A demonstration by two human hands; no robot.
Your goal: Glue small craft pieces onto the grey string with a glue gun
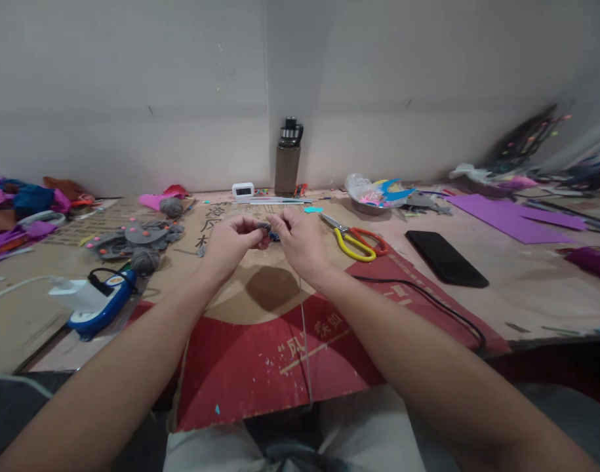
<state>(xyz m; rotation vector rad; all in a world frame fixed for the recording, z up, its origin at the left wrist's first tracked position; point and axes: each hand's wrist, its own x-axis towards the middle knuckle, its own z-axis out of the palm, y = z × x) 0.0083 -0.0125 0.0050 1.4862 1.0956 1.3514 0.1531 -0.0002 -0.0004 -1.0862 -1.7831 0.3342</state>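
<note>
Above the cardboard, my left hand and my right hand meet, fingers closed in a pinch. Between the fingertips is a small grey and dark blue piece, mostly hidden, too small to name. From beneath my right hand a thin grey thread runs down over the cardboard's front edge towards my lap. Right of my right hand lie scissors with one yellow and one red handle, blades pointing away. A small turquoise scrap lies just beyond that hand.
A printed cardboard sheet covers the table front. At left are grey felt pieces and a blue power strip. A bottle and white clock stand behind. At right are a bowl, phone and purple sheets.
</note>
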